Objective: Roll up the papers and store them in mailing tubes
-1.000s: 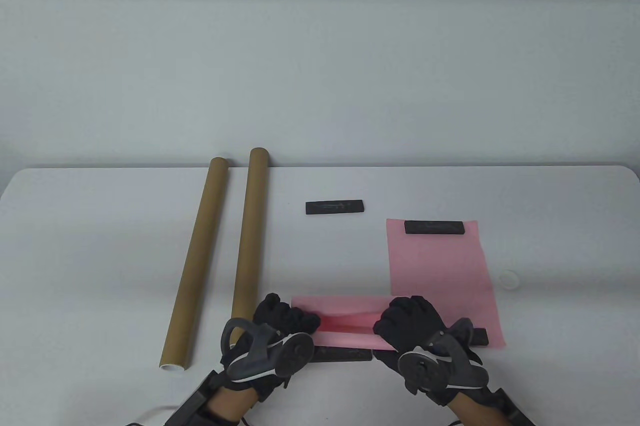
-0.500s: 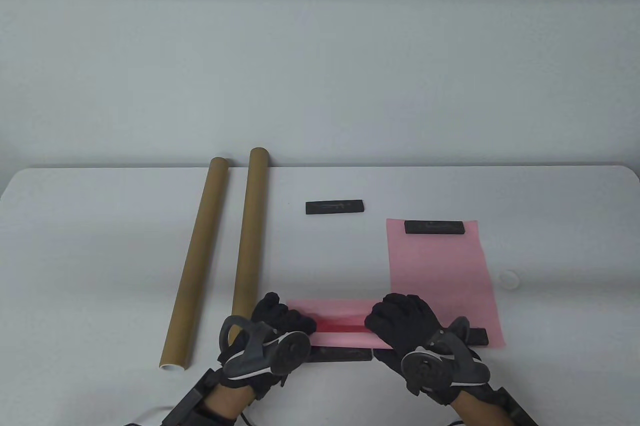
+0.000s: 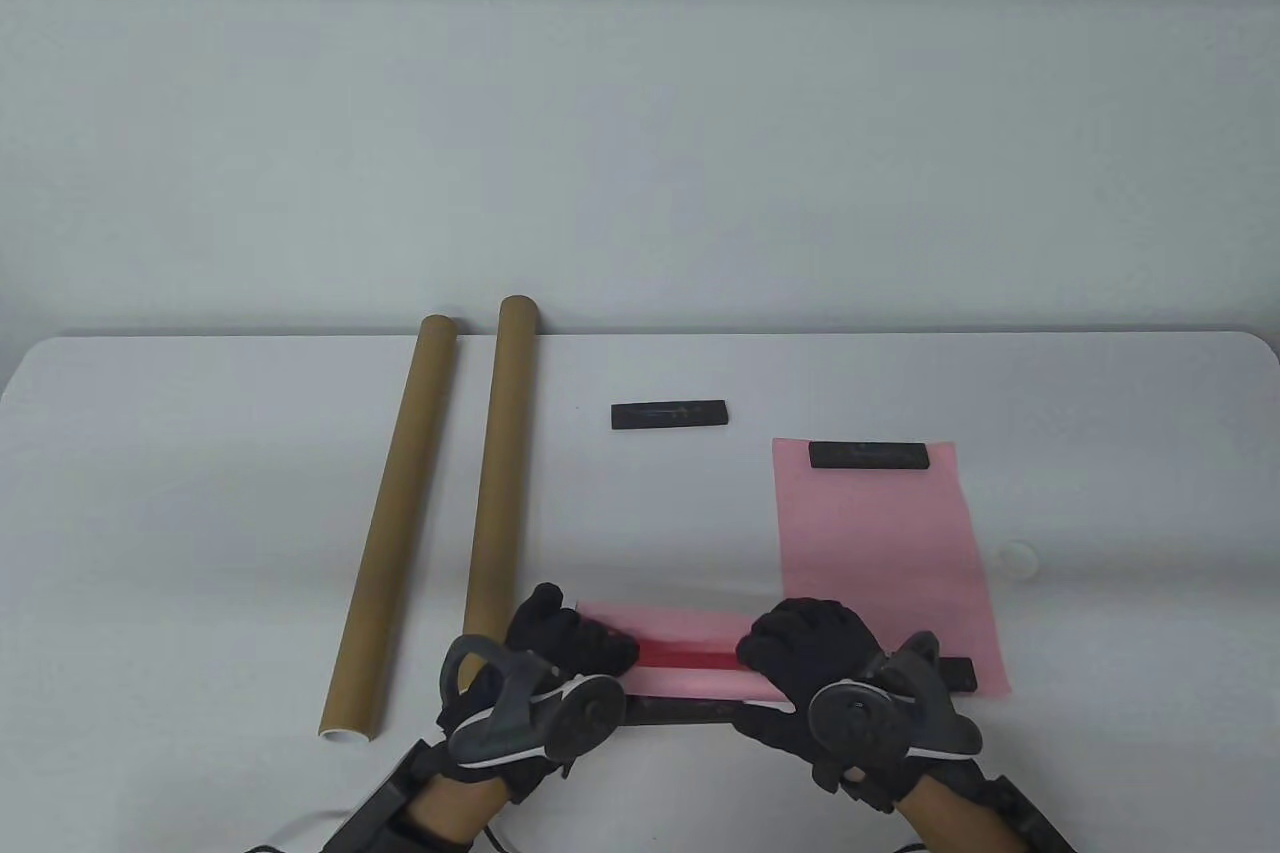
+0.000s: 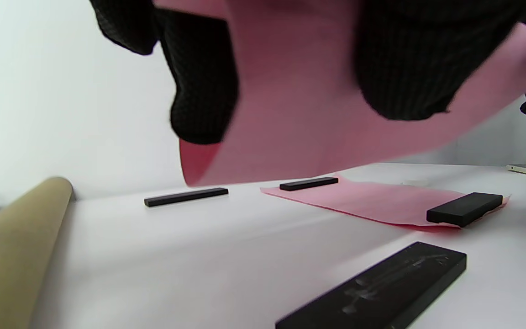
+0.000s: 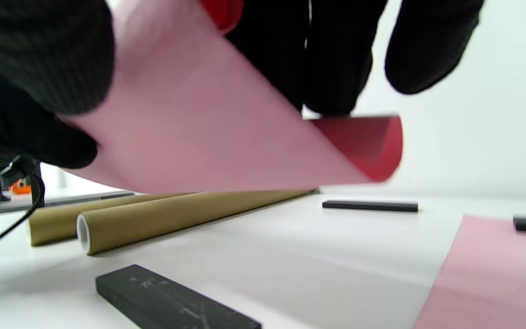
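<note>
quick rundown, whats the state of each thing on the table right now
rolled pink sheet: loosely curled, held off the table
left hand: grips its left end
right hand: grips its right end
flat pink sheet: flat, bars on both ends
two mailing tubes: lying flat

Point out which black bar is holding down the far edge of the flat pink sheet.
The black bar lying across the flat pink sheet at its far edge. The other far bar rests on bare table.

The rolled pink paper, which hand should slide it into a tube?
Probably the left hand: it grips the pink paper roll at the end nearest the cardboard tubes, while the right hand holds the far end.
</note>
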The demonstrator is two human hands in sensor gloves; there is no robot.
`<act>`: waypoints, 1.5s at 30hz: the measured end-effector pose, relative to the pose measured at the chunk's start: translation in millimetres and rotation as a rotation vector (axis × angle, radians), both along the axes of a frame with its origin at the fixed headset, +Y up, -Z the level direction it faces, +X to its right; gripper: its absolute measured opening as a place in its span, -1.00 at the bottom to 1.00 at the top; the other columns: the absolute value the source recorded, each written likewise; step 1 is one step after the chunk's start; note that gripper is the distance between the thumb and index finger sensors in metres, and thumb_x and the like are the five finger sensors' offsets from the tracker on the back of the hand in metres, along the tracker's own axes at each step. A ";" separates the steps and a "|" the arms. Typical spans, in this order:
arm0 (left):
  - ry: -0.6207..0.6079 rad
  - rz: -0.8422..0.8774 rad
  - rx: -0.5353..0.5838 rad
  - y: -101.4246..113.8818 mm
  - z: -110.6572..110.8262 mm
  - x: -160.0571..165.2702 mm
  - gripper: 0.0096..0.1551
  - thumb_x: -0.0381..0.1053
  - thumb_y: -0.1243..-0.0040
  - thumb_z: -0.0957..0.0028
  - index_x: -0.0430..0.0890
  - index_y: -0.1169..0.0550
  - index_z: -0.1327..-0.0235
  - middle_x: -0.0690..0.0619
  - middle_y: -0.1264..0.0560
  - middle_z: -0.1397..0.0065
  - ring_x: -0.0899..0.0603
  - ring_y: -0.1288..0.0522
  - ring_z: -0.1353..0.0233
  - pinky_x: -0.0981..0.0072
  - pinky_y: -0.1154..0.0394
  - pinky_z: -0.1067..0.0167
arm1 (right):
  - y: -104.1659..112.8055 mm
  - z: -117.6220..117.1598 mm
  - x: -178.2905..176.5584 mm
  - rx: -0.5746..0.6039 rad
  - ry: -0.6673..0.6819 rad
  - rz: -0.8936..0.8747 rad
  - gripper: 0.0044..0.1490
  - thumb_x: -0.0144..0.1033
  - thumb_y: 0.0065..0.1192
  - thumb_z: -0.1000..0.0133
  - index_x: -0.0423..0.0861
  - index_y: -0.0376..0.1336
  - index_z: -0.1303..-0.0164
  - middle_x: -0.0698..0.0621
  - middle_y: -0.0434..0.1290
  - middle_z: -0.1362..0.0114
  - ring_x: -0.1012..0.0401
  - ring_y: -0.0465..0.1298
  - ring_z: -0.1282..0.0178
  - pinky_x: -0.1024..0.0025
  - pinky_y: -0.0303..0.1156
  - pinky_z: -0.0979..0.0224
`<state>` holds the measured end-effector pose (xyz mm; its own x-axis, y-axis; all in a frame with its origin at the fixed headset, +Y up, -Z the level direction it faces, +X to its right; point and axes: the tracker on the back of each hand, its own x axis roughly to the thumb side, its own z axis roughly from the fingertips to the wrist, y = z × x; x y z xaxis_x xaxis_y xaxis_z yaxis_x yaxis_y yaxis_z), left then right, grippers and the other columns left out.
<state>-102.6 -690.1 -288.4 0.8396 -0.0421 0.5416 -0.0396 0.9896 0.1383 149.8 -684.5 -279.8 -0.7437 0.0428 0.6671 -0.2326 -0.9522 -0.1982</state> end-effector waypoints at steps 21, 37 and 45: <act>0.005 0.029 -0.014 -0.5 -2.3 -2.5 -0.41 0.44 -0.30 0.29 0.18 -0.68 0.06 0.24 -0.75 0.19 0.06 -0.77 0.09 -0.09 -0.40 -0.45 | 0.6 0.1 0.9 0.044 -0.019 -0.003 -0.18 0.13 0.49 0.03 -0.09 0.38 -0.35 -0.14 0.45 -0.49 -0.26 0.43 -0.53 -0.40 0.33 -0.45; -0.006 0.025 0.026 1.8 0.4 -1.2 -0.40 0.43 -0.28 0.28 0.17 -0.68 0.04 0.23 -0.74 0.17 0.05 -0.76 0.07 -0.08 -0.41 -0.45 | 1.4 0.2 3.3 0.034 -0.013 -0.052 -0.13 0.24 0.44 0.04 -0.10 0.40 -0.34 -0.14 0.47 -0.47 -0.25 0.45 -0.50 -0.38 0.34 -0.45; -0.004 0.009 0.053 1.7 1.6 -0.8 -0.27 0.43 -0.31 0.29 0.18 -0.57 -0.16 0.20 -0.68 -0.08 0.01 -0.71 -0.16 -0.05 -0.38 -0.47 | -0.5 -1.2 1.2 0.012 -0.009 -0.046 -0.34 0.18 0.40 -0.01 -0.06 0.52 -0.12 -0.09 0.60 -0.30 -0.18 0.56 -0.40 -0.33 0.39 -0.43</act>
<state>-103.4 -688.4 -286.8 0.8381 -0.0630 0.5419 -0.0492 0.9805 0.1901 151.0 -685.1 -281.0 -0.7471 0.0694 0.6611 -0.2745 -0.9380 -0.2117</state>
